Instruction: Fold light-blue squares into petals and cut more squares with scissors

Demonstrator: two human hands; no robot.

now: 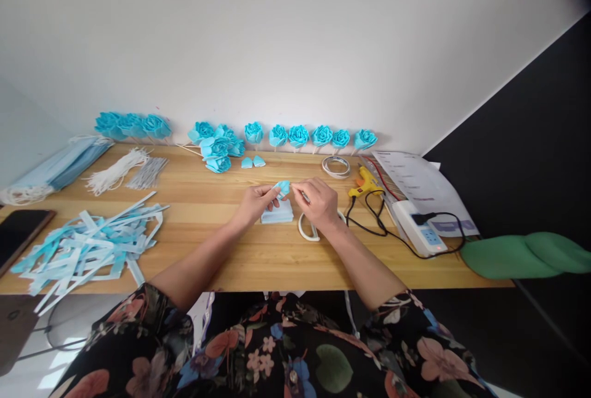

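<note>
My left hand (255,202) and my right hand (319,202) meet above the middle of the wooden table (221,250). Both pinch a small light-blue folded piece (283,187) between their fingertips. Just below it lies a small stack of blue cut squares (277,213). White-handled scissors (307,230) lie under my right wrist. Along the wall stands a row of finished blue fabric roses (298,136), with a cluster of more roses (217,146) and two loose blue petals (253,162) in front.
Blue strip offcuts (87,247) cover the left front. White ear loops (113,171), wire strips (148,171), stacked face masks (60,167) and a phone (21,232) lie left. A tape roll (335,166), yellow glue gun (364,183), power strip (422,232) and papers (415,183) lie right.
</note>
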